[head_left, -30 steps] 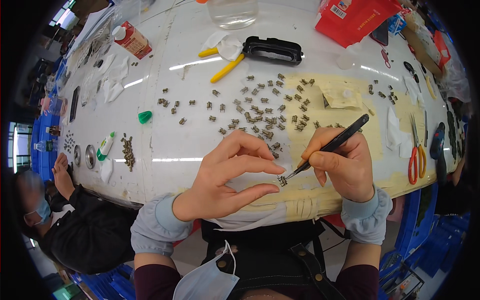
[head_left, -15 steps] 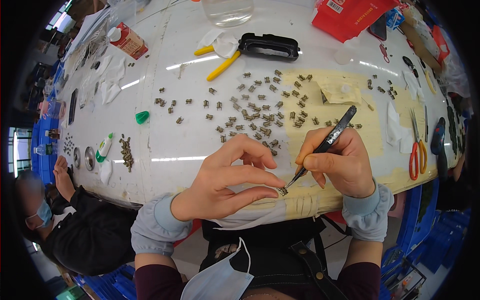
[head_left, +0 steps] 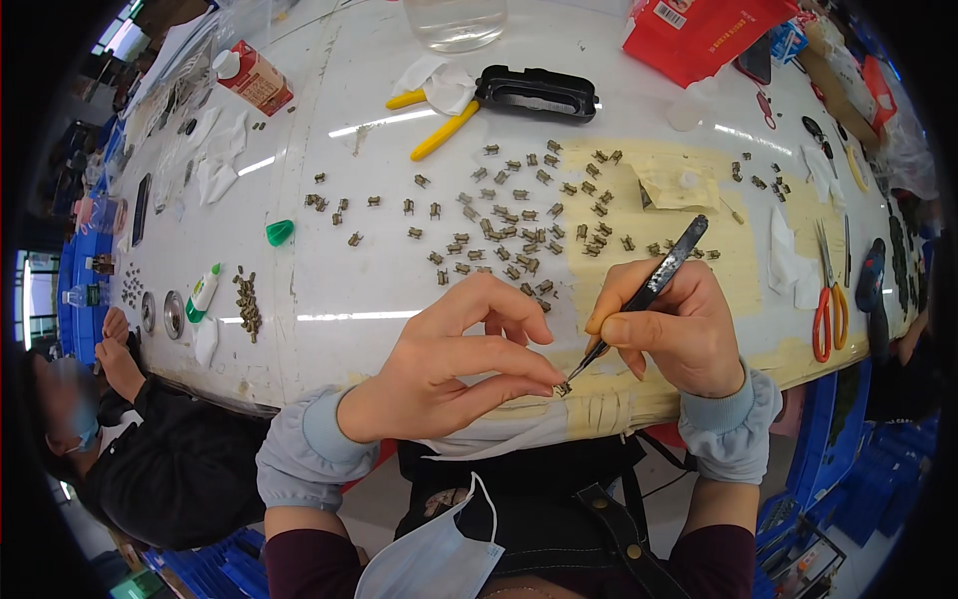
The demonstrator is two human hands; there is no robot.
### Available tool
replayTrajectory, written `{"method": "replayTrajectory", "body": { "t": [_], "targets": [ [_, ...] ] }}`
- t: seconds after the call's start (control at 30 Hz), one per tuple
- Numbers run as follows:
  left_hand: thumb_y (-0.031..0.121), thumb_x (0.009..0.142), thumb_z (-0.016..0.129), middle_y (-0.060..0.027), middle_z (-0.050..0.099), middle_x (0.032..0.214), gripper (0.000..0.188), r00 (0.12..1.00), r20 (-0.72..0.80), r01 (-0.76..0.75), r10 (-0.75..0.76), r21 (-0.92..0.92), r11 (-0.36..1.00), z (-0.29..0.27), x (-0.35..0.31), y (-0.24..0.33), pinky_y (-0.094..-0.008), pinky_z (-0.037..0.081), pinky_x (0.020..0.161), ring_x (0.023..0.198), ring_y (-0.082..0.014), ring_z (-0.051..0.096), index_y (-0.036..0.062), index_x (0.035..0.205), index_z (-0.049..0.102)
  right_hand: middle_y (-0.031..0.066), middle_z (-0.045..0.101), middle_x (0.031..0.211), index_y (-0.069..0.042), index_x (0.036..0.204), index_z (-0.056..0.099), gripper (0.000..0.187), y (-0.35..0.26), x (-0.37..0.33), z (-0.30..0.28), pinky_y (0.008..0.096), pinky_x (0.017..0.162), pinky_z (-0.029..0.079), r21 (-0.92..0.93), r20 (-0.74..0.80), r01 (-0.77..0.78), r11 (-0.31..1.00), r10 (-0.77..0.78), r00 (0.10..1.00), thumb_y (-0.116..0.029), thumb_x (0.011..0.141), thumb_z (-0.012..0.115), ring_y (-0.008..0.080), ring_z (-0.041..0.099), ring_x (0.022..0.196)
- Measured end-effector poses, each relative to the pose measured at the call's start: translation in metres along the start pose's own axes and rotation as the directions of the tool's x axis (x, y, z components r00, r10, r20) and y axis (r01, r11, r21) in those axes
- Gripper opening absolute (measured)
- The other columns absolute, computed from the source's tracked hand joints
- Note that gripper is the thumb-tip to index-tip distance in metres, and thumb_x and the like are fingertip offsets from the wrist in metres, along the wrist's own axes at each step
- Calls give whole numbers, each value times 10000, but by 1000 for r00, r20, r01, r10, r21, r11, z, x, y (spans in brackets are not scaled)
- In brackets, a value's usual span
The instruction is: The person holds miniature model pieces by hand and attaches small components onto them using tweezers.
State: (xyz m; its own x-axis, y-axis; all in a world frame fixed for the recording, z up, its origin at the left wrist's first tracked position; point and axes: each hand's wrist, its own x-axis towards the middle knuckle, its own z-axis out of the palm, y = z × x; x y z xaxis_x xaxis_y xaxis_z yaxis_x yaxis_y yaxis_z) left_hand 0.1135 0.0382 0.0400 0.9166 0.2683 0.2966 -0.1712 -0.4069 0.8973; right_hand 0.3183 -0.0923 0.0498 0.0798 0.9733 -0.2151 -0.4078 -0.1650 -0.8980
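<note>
My right hand grips a pair of black tweezers like a pen. The pointed tips reach down to a tiny brownish metal part near the table's front edge. Thumb and forefinger of my left hand close on that same part from the left; its fine details are too small to make out. The other fingers of my left hand are loosely curled above. Many similar small metal parts lie scattered across the table just beyond both hands.
Beyond the parts sit a black tray-like holder, yellow-handled pliers and a water container. Scissors lie at right. On the left are a glue bottle, a green cap, a drink carton and a masked co-worker.
My left thumb and forefinger have come together more closely on the small part, and the tweezers have shifted very slightly. At left, the co-worker's hands have moved.
</note>
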Motion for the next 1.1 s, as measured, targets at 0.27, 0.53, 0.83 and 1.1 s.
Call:
{"method": "replayTrajectory", "body": {
  "t": [0.27,0.53,0.83,1.1],
  "targets": [
    [21,696,807,-90,594,998,237,1000,1,-16,16,13,1000,0,0,0,-251,464,667,844,-161,558,91,917,753,84,666,783,40,909,682,126,0,-1,1,215,469,416,-9,-7,-7,1000,7,1000,-56,829,691,86,549,554],
    [24,684,819,-92,592,1000,266,1000,-15,11,-11,-5,1000,1,0,2,-259,481,689,862,-169,570,87,933,748,84,662,787,40,912,679,123,-1,-1,1,217,479,418,-5,-2,0,1000,0,1000,-52,830,686,88,551,571],
    [37,675,834,-94,584,1002,268,999,-23,24,-24,3,1000,-1,0,2,-269,483,711,891,-181,572,77,923,742,65,640,775,47,902,679,119,-5,-2,1,212,484,416,-45,-6,21,999,-22,1000,-47,828,684,84,547,580],
    [46,691,823,-85,592,995,233,999,-46,-17,17,4,1000,-1,1,1,-263,462,669,838,-167,564,77,905,735,65,638,770,49,895,680,115,-6,-3,1,210,480,415,-58,-23,26,998,-28,999,-42,825,687,84,550,572]
  ]
}}
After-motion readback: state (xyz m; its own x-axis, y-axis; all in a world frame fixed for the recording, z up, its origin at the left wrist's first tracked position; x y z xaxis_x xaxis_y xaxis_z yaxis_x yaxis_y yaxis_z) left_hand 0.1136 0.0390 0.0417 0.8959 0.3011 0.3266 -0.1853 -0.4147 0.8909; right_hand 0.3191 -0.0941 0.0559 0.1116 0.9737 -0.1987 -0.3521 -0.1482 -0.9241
